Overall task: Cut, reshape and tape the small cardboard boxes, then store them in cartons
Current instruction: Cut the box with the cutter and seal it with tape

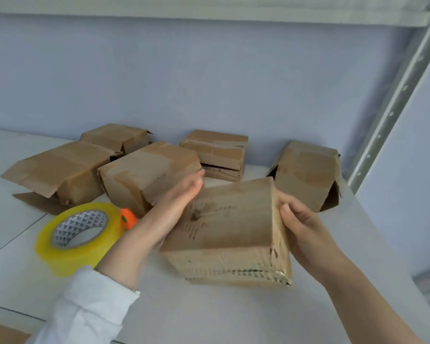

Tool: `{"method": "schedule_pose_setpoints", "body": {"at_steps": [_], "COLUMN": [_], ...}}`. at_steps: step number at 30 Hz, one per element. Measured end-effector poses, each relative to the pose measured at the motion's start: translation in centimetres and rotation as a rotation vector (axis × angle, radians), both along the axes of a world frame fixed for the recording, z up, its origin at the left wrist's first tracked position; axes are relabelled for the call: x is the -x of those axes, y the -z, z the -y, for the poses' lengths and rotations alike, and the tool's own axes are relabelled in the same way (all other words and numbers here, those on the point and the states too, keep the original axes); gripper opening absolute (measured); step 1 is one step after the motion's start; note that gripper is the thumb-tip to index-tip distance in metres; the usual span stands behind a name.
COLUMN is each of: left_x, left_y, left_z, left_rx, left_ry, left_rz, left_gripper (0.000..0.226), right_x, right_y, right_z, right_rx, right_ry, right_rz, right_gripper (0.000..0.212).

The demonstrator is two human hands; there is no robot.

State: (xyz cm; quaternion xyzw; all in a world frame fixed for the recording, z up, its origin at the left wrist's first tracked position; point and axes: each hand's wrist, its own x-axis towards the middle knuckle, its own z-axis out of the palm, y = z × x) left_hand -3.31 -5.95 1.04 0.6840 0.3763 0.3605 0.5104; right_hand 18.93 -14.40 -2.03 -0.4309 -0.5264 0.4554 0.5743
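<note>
Cardboard lies farthest left: a brown corrugated box with splayed flaps (60,170) on the white table (209,314). In front of it is a wide yellow roll of packing tape (77,234), with a small orange cutter (128,218) just beside the roll's right edge. A taped brown middle box (149,172) stands close behind the left hand (181,194).

That hand is flat, fingers straight and together, pressing the left end of the worn brown cardboard box (229,232) near the table's middle. The right hand (298,219) clamps the opposite end, thumb over the top edge and fingers curled behind. Blur hides whether the underside rests on the table. Further right, another patched brown box (308,175) sits near a grey perforated metal upright (395,95).

The held box looks soft and creased, with a dark split at its near right corner. Squeezing from both ends could buckle the walls or widen that split instead of squaring the shape. The flat left palm has no real grip, so the box could pivot about the right hand and slip.

Its long axis runs side to side, from hand to hand. The broad face tilts up toward the camera, far right corner highest.
</note>
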Motion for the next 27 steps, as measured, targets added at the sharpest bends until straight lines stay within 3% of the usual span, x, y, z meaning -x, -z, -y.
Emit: {"method": "schedule_pose_setpoints", "body": {"at_steps": [2,5,9,11,13,17,22,25,27], "left_x": [-0.5,-1.2,-1.2,-1.9,-2.6,-2.4,-2.4,-2.5,-1.7], "left_y": [1.2,1.6,2.4,2.4,2.5,2.1,2.7,2.3,1.9], "left_z": [0.6,2.1,4.6,6.5,7.0,4.8,4.5,4.8,4.4], "left_rx": [0.178,0.337,0.373,0.398,0.458,0.474,0.503,0.478,0.421], "left_ry": [0.049,-0.128,-0.233,-0.203,-0.188,-0.093,-0.072,-0.056,-0.032], "left_rz": [0.007,0.18,0.3,0.33,0.364,0.359,0.398,0.363,0.209], "left_gripper": [0.06,0.039,0.052,0.037,0.038,0.038,0.069,0.04,0.043], "right_x": [0.1,0.6,2.0,3.2,4.5,5.0,5.4,5.3,4.3], "right_y": [1.0,1.8,1.4,1.1,0.9,0.5,0.9,1.0,0.4], "right_z": [1.0,2.5,3.9,4.1,4.1,4.0,3.4,3.6,3.8], "right_rx": [0.12,0.183,0.277,0.334,0.358,0.394,0.328,0.355,0.356], "right_ry": [0.077,0.266,0.282,0.247,0.301,0.352,0.387,0.376,0.319], "right_rz": [0.102,0.195,-0.009,-0.104,-0.175,-0.215,-0.223,-0.178,-0.117], "right_gripper": [0.035,0.037,0.058,0.049,0.043,0.043,0.044,0.04,0.049]}}
